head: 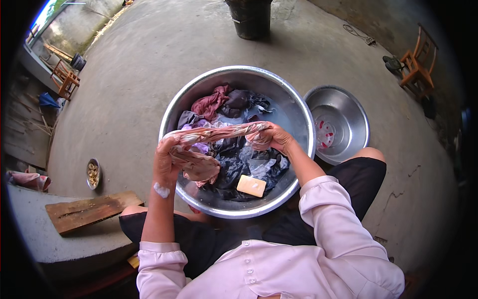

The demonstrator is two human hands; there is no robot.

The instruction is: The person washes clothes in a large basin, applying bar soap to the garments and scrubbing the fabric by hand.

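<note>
A twisted pink patterned cloth (224, 131) is stretched between my hands above a large metal basin (239, 213). My left hand (167, 155) grips its left end, with a bunched part hanging below. Its right end is in my right hand (278, 137), near the basin's right side. White suds cling to my left wrist. Under the cloth, the basin holds cloudy water and wet clothes: a maroon garment (212, 104) at the back left, purple and white pieces, and dark garments (229, 166). A pale yellow bar of soap (251, 185) lies on the dark clothes near the front rim.
A smaller metal basin (345, 112) with a clear, red-marked item stands at the right. A black bucket (250, 18) is ahead. Wooden chairs (418, 61) stand far right and left. At the left are a small food bowl (93, 173) and a wooden board (91, 210) on a ledge.
</note>
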